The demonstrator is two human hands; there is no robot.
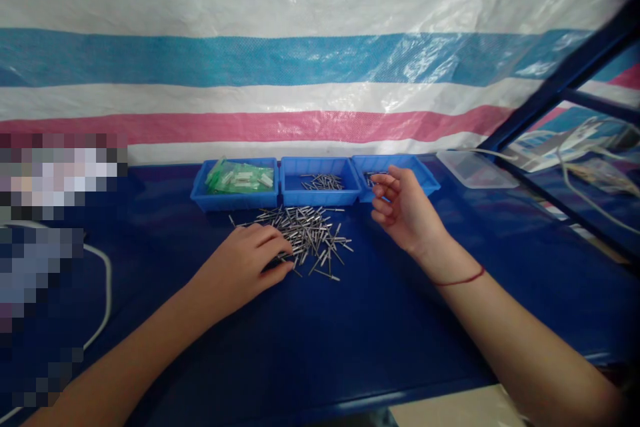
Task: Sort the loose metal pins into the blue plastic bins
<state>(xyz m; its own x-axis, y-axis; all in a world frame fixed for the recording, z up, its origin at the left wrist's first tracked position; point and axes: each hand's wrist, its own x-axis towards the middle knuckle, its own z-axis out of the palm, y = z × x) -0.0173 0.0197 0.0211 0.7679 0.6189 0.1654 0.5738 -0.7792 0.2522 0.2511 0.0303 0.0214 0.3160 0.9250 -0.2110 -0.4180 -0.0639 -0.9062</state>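
Observation:
A loose pile of silver blind rivets lies on the blue table in front of the bins. My left hand rests at the pile's left edge, palm down, with thumb and forefinger apart among the rivets. Raised at the front of the right blue bin is my right hand. Its fingers are loosely curled and apart, with nothing visible in them. A few rivets show in that bin behind the fingertips; the hand hides the rest. More rivets lie in the middle blue bin.
The left blue bin holds a green plastic bag with white pieces. A clear plastic lid or tray lies right of the bins. A dark blue metal frame rises at the right. A white cable curves at the left. Striped sheeting hangs behind.

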